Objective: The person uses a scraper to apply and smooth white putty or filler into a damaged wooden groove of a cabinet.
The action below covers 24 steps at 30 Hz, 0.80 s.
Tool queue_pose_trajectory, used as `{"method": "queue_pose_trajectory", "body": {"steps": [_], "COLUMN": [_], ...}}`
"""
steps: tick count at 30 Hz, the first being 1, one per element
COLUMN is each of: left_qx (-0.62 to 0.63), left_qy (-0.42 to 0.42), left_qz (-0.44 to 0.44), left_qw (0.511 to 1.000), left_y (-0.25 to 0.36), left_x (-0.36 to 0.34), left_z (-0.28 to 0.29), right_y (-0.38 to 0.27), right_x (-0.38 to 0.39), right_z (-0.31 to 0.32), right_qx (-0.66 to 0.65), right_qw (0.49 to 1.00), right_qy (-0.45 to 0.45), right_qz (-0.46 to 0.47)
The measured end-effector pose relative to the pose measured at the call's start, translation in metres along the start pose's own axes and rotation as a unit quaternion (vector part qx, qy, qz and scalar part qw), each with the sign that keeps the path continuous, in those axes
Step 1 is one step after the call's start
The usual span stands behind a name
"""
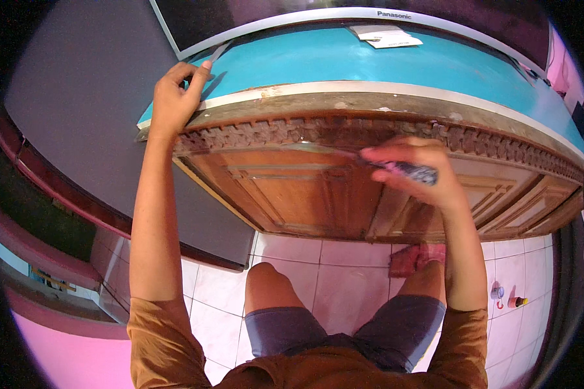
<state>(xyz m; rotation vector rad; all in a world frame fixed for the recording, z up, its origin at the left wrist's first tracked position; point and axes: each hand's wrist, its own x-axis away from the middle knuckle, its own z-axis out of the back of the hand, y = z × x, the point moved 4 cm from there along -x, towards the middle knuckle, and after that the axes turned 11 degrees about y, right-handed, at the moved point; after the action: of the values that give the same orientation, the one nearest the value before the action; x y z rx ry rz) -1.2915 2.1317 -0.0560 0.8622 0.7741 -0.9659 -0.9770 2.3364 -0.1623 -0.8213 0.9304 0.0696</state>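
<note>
A carved wooden cabinet (292, 194) with a turquoise top (344, 61) stands in front of me. My left hand (175, 97) rests on the top's left front corner, fingers curled over the edge. My right hand (412, 172) is shut on a brush with a dark speckled handle (415, 172). Its thin tip (331, 150) lies against the carved trim under the top's edge.
A flat screen (292, 16) stands on the cabinet's back, with white papers (386, 35) beside it. A grey panel (91, 110) lies to the left. On the white tiled floor (344, 285) are a pink cloth (412, 259) and small tubes (509, 299). My knees are below.
</note>
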Motion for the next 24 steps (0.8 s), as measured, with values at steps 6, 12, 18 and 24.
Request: {"method": "queue_pose_trajectory", "body": {"steps": [6, 12, 18, 24], "left_qx": [-0.008, 0.001, -0.011, -0.018], "left_qy": [-0.01, 0.001, 0.008, 0.002], "left_qz": [-0.004, -0.001, 0.017, 0.005], "left_qw": [1.0, 1.0, 1.0, 1.0], "left_y": [0.001, -0.001, 0.002, -0.004], "left_x": [0.0, -0.001, 0.001, -0.002], "left_z": [-0.001, 0.002, 0.005, 0.001], "right_y": [-0.008, -0.016, 0.003, 0.014], "right_x": [-0.009, -0.006, 0.032, 0.063], "right_z": [0.004, -0.022, -0.01, -0.028], "right_qx": [0.013, 0.027, -0.014, -0.165], "right_qw": [0.998, 0.991, 0.996, 0.961], "right_qy": [-0.018, -0.056, 0.074, 0.201], "right_qz": [0.066, 0.116, 0.045, -0.09]}}
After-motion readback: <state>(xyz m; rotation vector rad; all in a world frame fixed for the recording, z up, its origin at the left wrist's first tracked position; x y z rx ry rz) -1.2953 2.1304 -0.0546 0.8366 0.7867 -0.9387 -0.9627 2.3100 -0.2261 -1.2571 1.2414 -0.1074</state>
